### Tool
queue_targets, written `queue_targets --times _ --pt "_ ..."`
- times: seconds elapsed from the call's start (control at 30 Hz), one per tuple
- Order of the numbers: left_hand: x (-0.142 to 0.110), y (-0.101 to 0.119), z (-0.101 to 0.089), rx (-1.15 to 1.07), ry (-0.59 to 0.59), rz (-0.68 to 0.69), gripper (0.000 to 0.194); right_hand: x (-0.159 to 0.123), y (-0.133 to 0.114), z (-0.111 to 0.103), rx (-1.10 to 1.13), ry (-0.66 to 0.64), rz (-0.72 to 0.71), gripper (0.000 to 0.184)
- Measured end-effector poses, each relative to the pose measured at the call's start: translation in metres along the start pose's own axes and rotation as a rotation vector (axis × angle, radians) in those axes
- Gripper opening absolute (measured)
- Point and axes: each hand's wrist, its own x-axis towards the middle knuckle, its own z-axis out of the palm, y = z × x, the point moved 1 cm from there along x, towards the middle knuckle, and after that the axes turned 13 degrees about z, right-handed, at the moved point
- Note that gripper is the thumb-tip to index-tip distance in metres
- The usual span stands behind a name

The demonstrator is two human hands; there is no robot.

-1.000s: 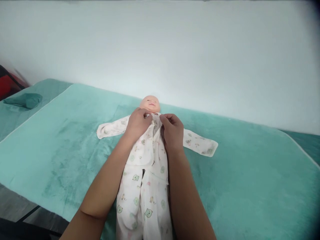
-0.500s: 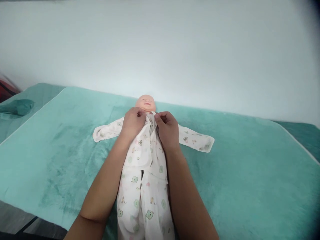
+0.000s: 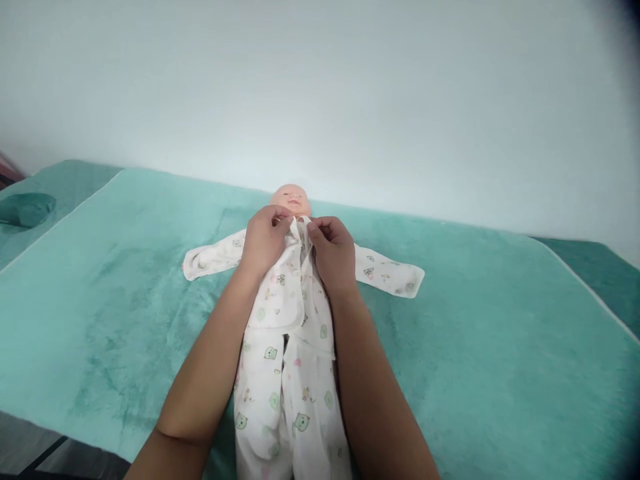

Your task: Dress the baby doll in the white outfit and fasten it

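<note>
A baby doll (image 3: 290,198) lies on its back on a teal blanket (image 3: 475,320), head toward the wall. It wears a white printed sleepsuit (image 3: 285,373) with both sleeves spread out flat. My left hand (image 3: 264,240) pinches the left edge of the suit's collar, just below the doll's chin. My right hand (image 3: 332,253) pinches the opposite collar edge, fingers curled on the cloth. The two hands nearly touch at the neck opening. My forearms run along the doll's body and hide part of its sides.
A white wall stands right behind the blanket. A dark green folded cloth (image 3: 25,208) lies at the far left on a darker green cover (image 3: 605,273). The table's near edge shows at the bottom left.
The view has shifted slightly, so the doll sits a little higher and further left. Both hands stay pinched at the collar, now drawn a bit closer to the chin.
</note>
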Motion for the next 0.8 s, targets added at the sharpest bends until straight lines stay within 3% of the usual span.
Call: queue_targets --times 0.5,0.8 --pt "-0.0004 -0.0047 -0.001 -0.202 -0.032 -0.11 0.013 -0.0023 -0.0049 0.0004 -0.023 -0.022 -0.015 0.016" --pt "-0.0006 -0.0091 -0.001 -0.263 -0.075 -0.098 0.015 0.0004 -0.003 -0.0023 -0.04 -0.072 -0.003 0.015"
